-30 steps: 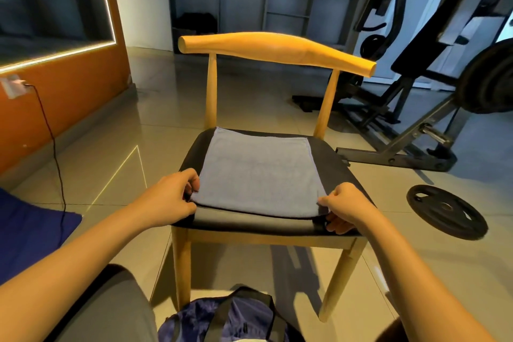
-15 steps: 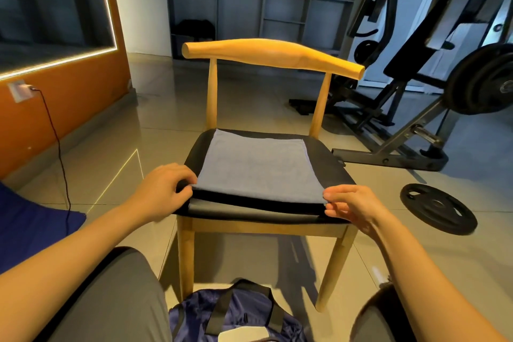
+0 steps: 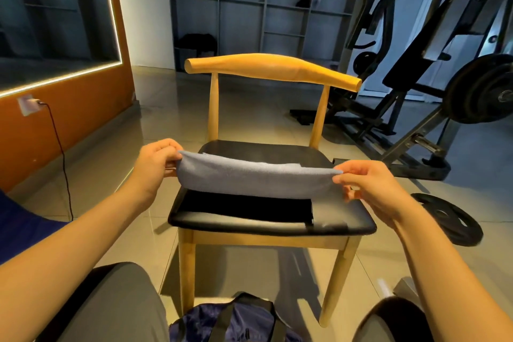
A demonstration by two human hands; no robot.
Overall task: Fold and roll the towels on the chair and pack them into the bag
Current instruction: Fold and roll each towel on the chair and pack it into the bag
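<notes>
One towel (image 3: 255, 179) higher: left hand (image 3: 156, 164), right hand (image 3: 369, 186)

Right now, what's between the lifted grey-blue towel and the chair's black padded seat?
A flat black cloth, probably another towel, lies on that seat under the grey-blue towel; head view.

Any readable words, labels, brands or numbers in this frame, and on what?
None can be read.
The grey towel, chair and bag show no print.
Any marking on the weight plate on the floor is too blurred to read.
</notes>
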